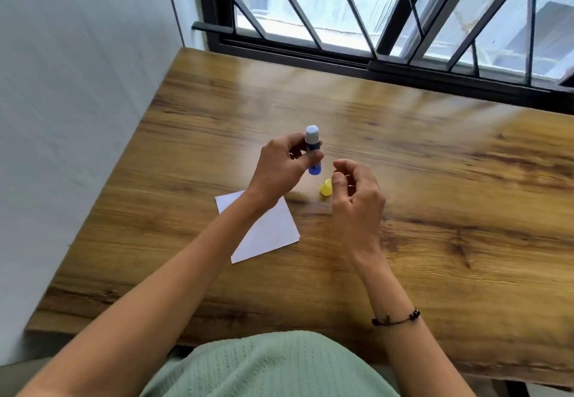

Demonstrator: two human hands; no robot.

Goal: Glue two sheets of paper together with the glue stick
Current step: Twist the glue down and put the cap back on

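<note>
My left hand [281, 168] grips a blue glue stick [313, 148] upright above the wooden table [435, 210], its pale glue tip uncovered and pointing up. The yellow cap [326, 187] stands on the table just right of the stick. My right hand [357, 193] hovers right beside the cap with fingers loosely curled and holds nothing that I can see. White paper [273, 232] lies flat on the table below my left hand, partly hidden by my left forearm. I cannot tell whether it is one sheet or two stacked.
A white wall borders the table on the left. A window with black diagonal bars [372, 23] runs along the far edge. Bare wood stretches to the right of my hands. A dark bracelet [396, 319] circles my right wrist.
</note>
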